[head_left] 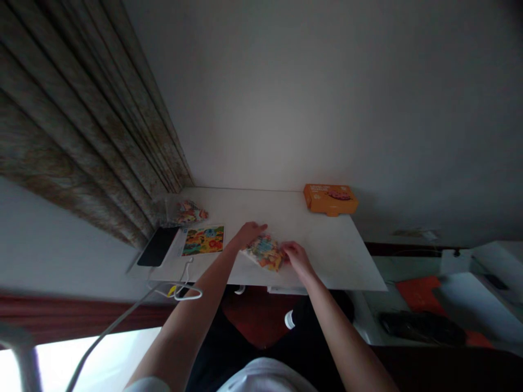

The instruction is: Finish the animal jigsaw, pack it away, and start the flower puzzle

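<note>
Packet (263, 250) of colourful pieces sits near the worktop's (339, 258) centre, toward six o'clock, apparently steadied from both sides: the right hand (296, 257) pinches its three o'clock edge, while the left hand (247, 234) meets its ten o'clock edge, its closure unclear. At nine o'clock an animal picture card (203, 240) lies face up, probably for easy viewing. At two o'clock, an orange box (329, 200) bears white capitals, perhaps "LOVE", the rest illegible.
</note>
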`<state>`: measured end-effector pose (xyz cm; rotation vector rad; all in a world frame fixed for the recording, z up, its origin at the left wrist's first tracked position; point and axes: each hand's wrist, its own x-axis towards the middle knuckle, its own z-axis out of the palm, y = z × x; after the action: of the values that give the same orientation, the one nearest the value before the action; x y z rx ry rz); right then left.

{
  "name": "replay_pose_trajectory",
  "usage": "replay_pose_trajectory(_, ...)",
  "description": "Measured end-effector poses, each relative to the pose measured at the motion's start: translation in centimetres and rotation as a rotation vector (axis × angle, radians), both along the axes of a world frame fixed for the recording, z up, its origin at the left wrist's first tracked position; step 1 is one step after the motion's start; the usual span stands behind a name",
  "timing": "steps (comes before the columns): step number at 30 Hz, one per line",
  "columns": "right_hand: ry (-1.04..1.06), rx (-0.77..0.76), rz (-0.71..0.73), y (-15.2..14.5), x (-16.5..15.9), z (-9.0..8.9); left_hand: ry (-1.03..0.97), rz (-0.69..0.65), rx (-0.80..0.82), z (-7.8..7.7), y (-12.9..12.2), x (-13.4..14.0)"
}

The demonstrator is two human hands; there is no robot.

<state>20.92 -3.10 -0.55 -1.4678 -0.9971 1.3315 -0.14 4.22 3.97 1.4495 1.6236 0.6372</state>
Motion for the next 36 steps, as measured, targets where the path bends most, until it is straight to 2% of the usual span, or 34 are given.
replay_pose_trajectory(5, -0.041, 0.204, -0.032, 0.8, -0.6, 1.1, -0.234, 0.072, 0.030, 1.3, -0.9, 0.7)
replay_pose_trajectory(9, -0.127, 0.397, 0.041, 0.8, -1.5, 2.4, -0.496, -0.057, 0.077, 3.4, -3.1, 2.3)
replay_pose_trajectory(12, -0.206, 0.469, 0.130, 0.3, -2.2, 3.0, -0.611, -0.184, 0.075, 5.0, -4.3, 3.3)
replay_pose_trajectory(17, -0.325, 0.568, 0.227, 0.0, -2.3, 3.6, -0.519, -0.167, 0.094, 6.2, -4.5, 3.7)
replay_pose_trajectory(22, -0.371, 0.685, 0.198, 0.2, -2.1, 4.1, -0.489, -0.031, 0.208, 5.6, -4.1, 4.1)
replay_pose_trajectory(26, -0.413, 0.656, 0.106, 0.9, -1.2, 3.0, -0.429, 0.037, 0.322, 5.8, -3.7, 4.0)
replay_pose_trajectory(30, -0.470, 0.535, 0.021, 2.2, 1.2, 0.1, -0.257, 0.215, 0.513, 7.6, -1.3, 1.4)
replay_pose_trajectory(33, -0.457, 0.423, -0.002, 2.8, 2.6, -1.8, -0.077, 0.288, 0.549, 9.8, 2.2, -2.8)
replay_pose_trajectory(36, -0.490, 0.412, 0.015, 2.9, 2.8, -2.5, 0.118, 0.348, 0.519, 12.6, 6.0, -7.7)
